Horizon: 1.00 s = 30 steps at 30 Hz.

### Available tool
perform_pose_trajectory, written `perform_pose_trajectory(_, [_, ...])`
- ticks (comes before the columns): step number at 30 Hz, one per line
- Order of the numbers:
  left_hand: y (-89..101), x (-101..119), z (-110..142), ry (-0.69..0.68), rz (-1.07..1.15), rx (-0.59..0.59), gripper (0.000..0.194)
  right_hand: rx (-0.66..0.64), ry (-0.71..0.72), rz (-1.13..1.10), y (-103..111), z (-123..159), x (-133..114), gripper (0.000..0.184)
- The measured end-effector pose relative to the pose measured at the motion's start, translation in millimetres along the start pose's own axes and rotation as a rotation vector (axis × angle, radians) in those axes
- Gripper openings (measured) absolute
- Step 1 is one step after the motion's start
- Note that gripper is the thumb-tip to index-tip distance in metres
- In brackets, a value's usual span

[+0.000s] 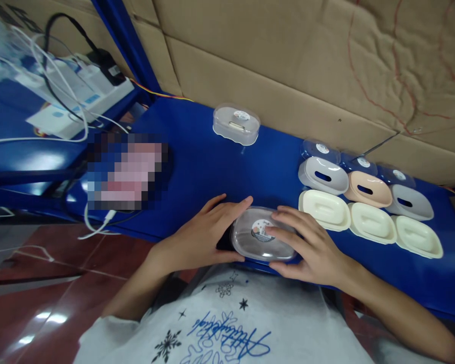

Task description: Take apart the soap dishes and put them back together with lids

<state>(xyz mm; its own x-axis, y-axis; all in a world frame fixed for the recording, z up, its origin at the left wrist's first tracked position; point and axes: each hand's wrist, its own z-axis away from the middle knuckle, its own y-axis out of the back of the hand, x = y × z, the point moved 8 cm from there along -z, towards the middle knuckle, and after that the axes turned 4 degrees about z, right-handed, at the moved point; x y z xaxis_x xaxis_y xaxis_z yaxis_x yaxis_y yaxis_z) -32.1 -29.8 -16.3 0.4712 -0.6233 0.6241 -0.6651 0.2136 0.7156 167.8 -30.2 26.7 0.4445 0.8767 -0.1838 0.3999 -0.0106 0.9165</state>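
Observation:
A soap box with a clear lid and a round label (261,235) lies at the near edge of the blue table (197,162). My left hand (200,235) clasps its left side, fingers curled round the rim. My right hand (307,242) lies on top of the lid, fingers pressed down on it and wrapping the right side. Both hands hold the box between them.
Another closed clear-lidded soap box (236,124) stands at the far edge by the cardboard wall. To the right lie three cream trays (369,222), behind them grey and peach soap dish bases (366,188) and clear lids (320,149). A power strip with cables (79,91) sits far left.

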Motion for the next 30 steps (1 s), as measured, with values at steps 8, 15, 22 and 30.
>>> perform_pose_trajectory(8, [-0.7,0.3,0.6,0.004,-0.011,-0.029,0.125,-0.034,0.048,0.042,-2.1,-1.3,-3.2,0.064])
perform_pose_trajectory(15, [-3.7,-0.4,-0.2,0.008,-0.011,-0.065,0.117,-0.06,0.034,0.027,-1.4,-1.9,-1.7,0.062])
perform_pose_trajectory(22, [-4.0,-3.5,-0.2,0.026,-0.011,-0.086,0.114,-0.084,0.041,-0.027,-6.1,-7.9,-1.0,0.06])
perform_pose_trajectory(30, [3.1,-8.8,2.4,0.142,0.008,0.004,0.097,-0.08,-0.052,0.146,-1.7,-9.0,26.4,0.056])
